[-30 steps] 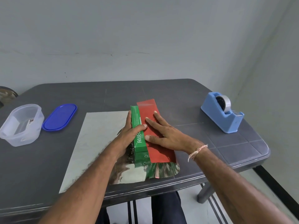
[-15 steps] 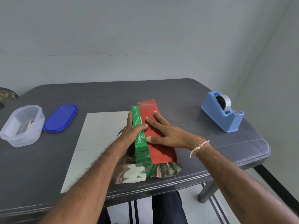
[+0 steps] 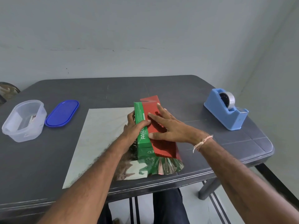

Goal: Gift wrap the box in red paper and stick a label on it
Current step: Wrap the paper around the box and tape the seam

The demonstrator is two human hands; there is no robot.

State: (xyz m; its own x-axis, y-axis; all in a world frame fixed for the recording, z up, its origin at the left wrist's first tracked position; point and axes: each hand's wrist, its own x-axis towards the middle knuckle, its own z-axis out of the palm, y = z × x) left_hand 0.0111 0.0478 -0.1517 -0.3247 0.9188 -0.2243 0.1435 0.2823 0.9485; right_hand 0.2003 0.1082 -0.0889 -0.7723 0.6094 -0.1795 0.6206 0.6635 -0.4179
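A green box [image 3: 142, 126] lies lengthwise on a sheet of wrapping paper [image 3: 100, 139], whose silvery inner side faces up on the dark table [image 3: 186, 94]. The sheet's right part is folded over the box top and shows its red side [image 3: 163, 147]. My left hand [image 3: 133, 128] grips the box's left side, thumb on top. My right hand [image 3: 168, 126] lies flat with spread fingers on the red flap, pressing it onto the box.
A blue tape dispenser [image 3: 226, 110] with a roll of clear tape stands at the right. At the left sit a clear plastic tub [image 3: 24, 120] holding a small label and its blue lid [image 3: 62, 113]. The table's front edge runs just below the paper.
Both hands stay where they were on the box and flap; the view has shifted only slightly.
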